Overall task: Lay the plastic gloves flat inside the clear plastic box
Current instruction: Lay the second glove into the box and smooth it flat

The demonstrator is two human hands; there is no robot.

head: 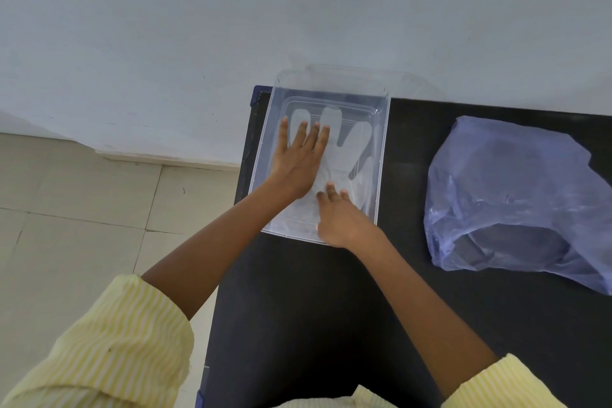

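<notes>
**Smoothing a glove flat in the box**

Flattening step under way: plastic glove lying on the floor of the clear plastic box on the black worktop. Left hand pressing, fingers spread wide, holding nothing; right hand pinning the cuff, fingers partly curled. Next: sweeping outward to clear wrinkles. Hard to tell whether one glove or several; contents of the blue plastic bag at right unclear.
</notes>
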